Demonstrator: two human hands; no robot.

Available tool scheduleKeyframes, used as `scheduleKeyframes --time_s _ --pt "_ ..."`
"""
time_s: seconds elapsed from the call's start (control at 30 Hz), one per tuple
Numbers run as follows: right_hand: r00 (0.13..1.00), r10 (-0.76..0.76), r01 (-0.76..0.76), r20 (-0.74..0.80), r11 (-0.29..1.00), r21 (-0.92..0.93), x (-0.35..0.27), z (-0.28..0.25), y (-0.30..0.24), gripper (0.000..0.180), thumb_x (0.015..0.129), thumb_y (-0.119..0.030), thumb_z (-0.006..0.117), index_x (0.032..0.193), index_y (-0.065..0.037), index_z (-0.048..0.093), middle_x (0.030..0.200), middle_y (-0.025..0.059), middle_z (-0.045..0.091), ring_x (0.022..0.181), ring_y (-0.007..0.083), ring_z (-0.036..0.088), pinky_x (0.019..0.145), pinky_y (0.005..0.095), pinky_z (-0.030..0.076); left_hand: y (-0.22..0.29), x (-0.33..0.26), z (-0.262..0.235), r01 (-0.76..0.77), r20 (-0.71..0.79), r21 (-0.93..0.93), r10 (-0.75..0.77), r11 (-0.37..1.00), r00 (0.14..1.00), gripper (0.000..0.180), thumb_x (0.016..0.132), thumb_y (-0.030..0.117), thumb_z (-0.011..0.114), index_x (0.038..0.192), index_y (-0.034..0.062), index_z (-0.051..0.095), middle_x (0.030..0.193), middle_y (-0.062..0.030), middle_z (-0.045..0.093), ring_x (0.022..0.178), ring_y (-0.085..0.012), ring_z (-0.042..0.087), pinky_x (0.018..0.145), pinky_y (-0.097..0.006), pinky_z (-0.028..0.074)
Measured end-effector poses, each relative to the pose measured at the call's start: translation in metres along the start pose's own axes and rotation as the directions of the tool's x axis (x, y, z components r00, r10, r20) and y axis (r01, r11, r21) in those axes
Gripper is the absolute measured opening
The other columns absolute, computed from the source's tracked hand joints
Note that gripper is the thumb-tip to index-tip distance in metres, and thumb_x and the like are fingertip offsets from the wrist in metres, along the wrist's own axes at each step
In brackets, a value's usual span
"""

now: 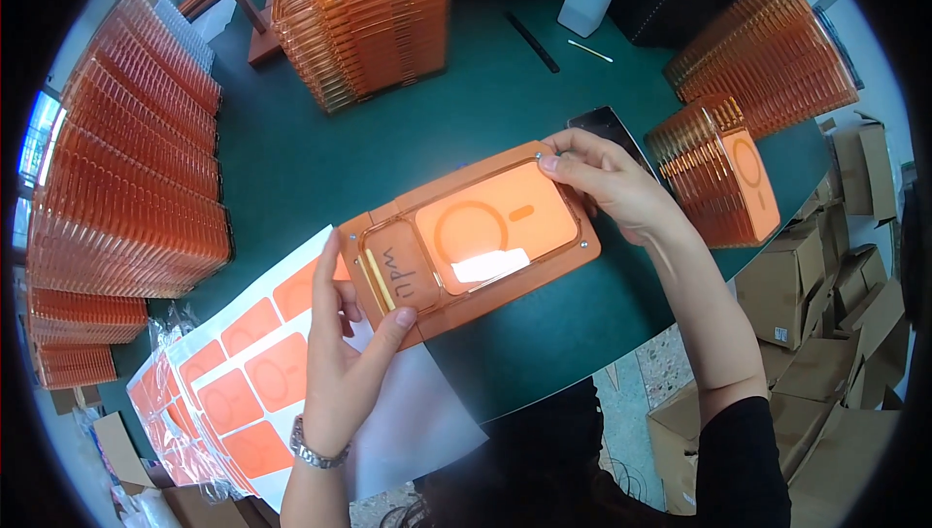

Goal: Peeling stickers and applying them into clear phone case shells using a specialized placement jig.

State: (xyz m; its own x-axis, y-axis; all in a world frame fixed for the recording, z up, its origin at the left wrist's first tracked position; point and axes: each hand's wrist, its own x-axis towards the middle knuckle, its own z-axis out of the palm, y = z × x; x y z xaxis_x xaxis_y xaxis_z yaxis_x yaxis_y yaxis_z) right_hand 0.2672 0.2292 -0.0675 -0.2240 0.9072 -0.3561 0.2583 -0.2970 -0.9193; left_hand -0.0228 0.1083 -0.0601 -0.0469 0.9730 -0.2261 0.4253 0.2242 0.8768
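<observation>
Both my hands hold a flat orange-brown frame (437,317), tilted above the green table. Set into it is a bright orange phone-shaped panel (553,213) bearing a ring and short bar, with a glare patch near its lower edge. Small screws show at the frame's corners, and a yellow strip (381,280) lies at its left end. My left hand (349,353), a metal watch on its wrist, grips that end, thumb on the near corner. At the far right corner, my right hand (607,179) pinches the frame between thumb and fingers. Beneath my left hand lie sheets of orange stickers (228,402).
Tall stacks of clear orange cases (146,169) line the table's left side. Other stacks stand at the back (379,33) and right (718,174). A white pump bottle (588,2), black stick (531,42) and cotton swab (590,50) lie beyond. Cardboard boxes (791,285) are at right.
</observation>
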Motion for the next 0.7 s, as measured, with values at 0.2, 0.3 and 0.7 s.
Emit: scheduleKeyframes --time_s 0.2,0.3,0.7 --pt "0.883 -0.419 0.464 0.212 0.706 -0.535 -0.014 -0.023 0.002 0.096 0.069 -0.048 0.088 0.151 -0.016 0.049 0.136 0.0142 0.050 0.125 0.0261 0.045 0.097 0.0344 0.042 -0.011 0.007 -0.004 -0.145 0.001 0.016 0.145 0.989 0.989 0.090 0.084 0.026 0.081 0.158 0.0090 0.033 0.102 -0.0052 0.054 0.096 -0.0156 0.047 0.086 -0.030 0.040" --pt "0.886 -0.360 0.462 0.293 0.639 -0.615 -0.015 -0.022 0.001 0.095 0.069 -0.051 0.087 0.147 -0.011 0.052 0.137 0.0216 0.048 0.130 0.0361 0.041 0.107 0.0423 0.039 -0.010 0.012 -0.010 -0.139 0.054 0.092 0.134 0.986 0.989 0.089 0.082 0.030 0.084 0.156 0.0101 0.039 0.120 -0.0100 0.055 0.104 -0.0199 0.047 0.095 -0.033 0.040" --pt "0.588 -0.613 0.782 0.528 0.263 -0.565 -0.013 0.004 -0.014 0.081 0.073 -0.041 0.086 0.141 -0.008 0.057 0.137 0.0181 0.055 0.133 0.0369 0.049 0.112 0.0488 0.036 -0.008 0.041 -0.018 -0.672 0.257 0.591 0.686 0.446 0.681 0.091 0.077 0.050 0.079 0.147 0.0051 0.043 0.134 -0.0193 0.055 0.123 -0.0427 0.052 0.114 -0.059 0.028"
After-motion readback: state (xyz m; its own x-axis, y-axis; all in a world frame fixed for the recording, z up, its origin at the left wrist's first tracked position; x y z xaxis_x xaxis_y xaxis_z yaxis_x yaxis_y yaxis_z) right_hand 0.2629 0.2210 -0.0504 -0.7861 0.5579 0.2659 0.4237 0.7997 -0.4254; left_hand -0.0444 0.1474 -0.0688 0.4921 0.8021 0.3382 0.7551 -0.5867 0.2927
